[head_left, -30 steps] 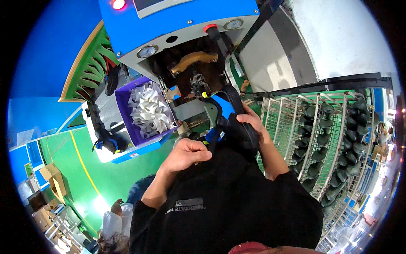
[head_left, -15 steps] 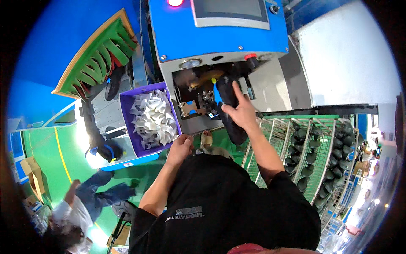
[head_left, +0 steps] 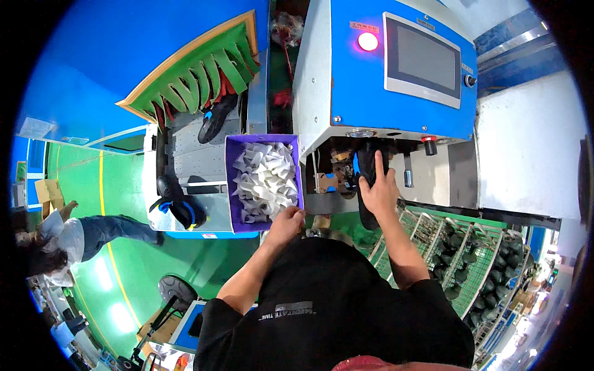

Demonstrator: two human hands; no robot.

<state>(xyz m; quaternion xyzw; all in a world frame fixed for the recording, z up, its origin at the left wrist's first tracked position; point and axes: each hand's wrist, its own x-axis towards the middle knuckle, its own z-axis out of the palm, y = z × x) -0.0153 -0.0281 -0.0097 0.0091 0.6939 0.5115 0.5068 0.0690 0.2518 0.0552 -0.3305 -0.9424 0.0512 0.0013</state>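
Observation:
A black shoe (head_left: 367,166) with a blue patch on its side points up into the opening at the front of a blue and white machine (head_left: 346,80). My right hand (head_left: 380,193) is closed on it, the index finger stretched along the shoe's upper side. What the shoe touches inside the opening is hidden. My left hand (head_left: 287,225) rests at the near right corner of a purple box (head_left: 301,185), its fingers curled together. Anything between those fingers is too small to make out. Curled white pieces (head_left: 266,176) fill the box.
Left of the box, a black shoe (head_left: 212,120) lies on a metal conveyor (head_left: 192,143) below green strips (head_left: 204,77). Another shoe (head_left: 176,207) sits nearer me. A wire rack (head_left: 467,244) with dark shoe-shaped pieces stands at right. Far left, a person (head_left: 74,241) bends over.
The view has swung, so machine and box appear further right. The shoe has gone deeper into the opening and stands straighter, my right hand still on it. The person at left has moved further left.

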